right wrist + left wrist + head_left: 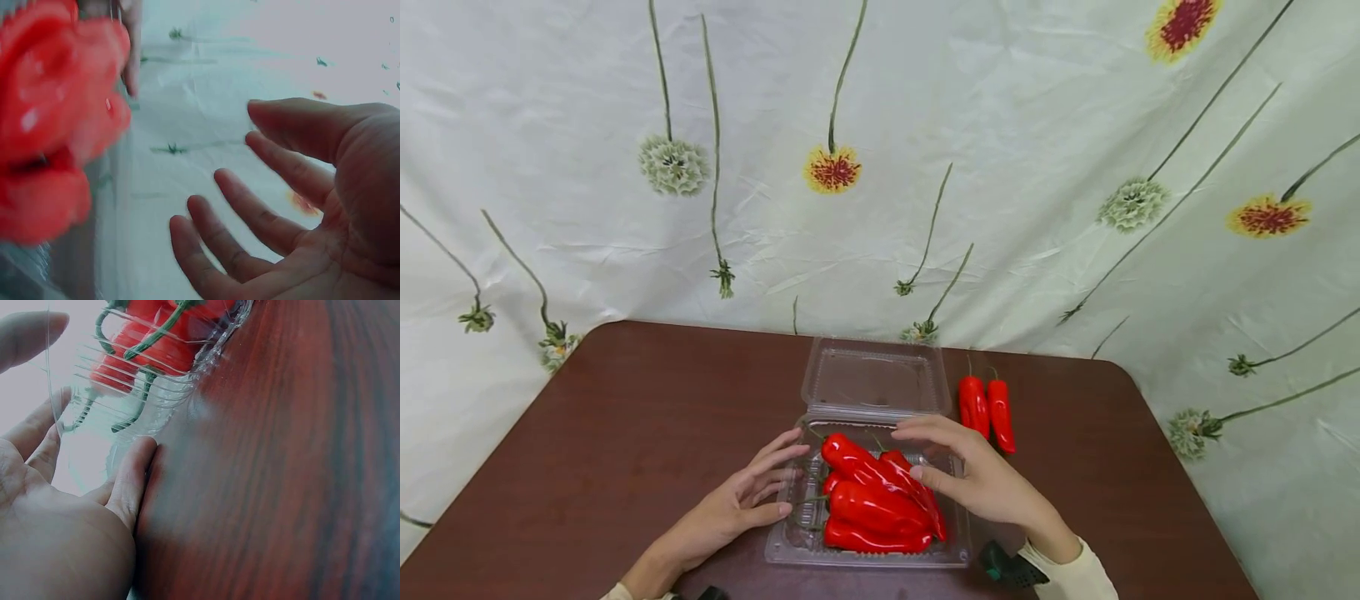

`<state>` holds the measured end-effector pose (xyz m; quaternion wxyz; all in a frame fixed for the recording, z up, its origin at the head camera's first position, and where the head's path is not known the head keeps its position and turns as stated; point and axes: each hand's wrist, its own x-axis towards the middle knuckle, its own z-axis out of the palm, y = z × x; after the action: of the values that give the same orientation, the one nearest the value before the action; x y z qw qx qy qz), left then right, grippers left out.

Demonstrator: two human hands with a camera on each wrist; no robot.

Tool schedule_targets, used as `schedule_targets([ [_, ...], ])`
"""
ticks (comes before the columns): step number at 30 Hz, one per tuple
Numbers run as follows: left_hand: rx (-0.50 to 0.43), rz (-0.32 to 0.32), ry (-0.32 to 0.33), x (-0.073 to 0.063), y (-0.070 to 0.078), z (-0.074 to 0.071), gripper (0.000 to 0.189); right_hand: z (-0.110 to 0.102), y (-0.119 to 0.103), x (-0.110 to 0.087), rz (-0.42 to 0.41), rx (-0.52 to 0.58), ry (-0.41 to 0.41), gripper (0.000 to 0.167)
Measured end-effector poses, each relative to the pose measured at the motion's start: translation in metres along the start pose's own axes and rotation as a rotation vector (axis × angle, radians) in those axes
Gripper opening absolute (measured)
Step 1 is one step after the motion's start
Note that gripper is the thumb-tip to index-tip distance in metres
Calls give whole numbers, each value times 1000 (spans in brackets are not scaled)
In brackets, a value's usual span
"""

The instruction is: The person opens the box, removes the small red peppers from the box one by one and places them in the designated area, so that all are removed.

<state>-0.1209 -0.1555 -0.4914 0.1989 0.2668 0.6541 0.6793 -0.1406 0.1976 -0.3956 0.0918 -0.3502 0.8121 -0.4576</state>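
A clear plastic clamshell container lies unfolded on the table, its base filled with several glossy red peppers with green stems. My left hand is at the container's left side, fingers spread and fairly straight, fingertips right at the wall. In the left wrist view the fingers of the left hand lie along the container wall close over the table, near the green stems. Over the container's right side hovers my right hand, fingers extended and apart. Nothing is between the fingers of the right hand in its wrist view.
Behind the base, the clear lid lies flat toward the back edge of the brown table. Two more red peppers lie side by side just right of the lid. A white flower-print cloth hangs behind the table.
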Motion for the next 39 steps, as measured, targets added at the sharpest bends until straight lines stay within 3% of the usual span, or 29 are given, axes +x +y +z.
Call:
schedule_targets([
  [7,-3,-62,8,0,0,0,66,12,-5,5,38,60,-181,40],
  [12,-7,-49,5,0,0,0,65,18,-7,10,19,16,-292,38],
  [18,-11,-28,0,1,1,-1,64,26,-13,14,86,-144,-307,36],
  [22,-4,-38,10,1,1,-1,64,31,-17,17,129,-178,-320,38],
  [39,0,-77,11,1,-2,-2,67,46,-20,16,79,-331,-364,47],
])
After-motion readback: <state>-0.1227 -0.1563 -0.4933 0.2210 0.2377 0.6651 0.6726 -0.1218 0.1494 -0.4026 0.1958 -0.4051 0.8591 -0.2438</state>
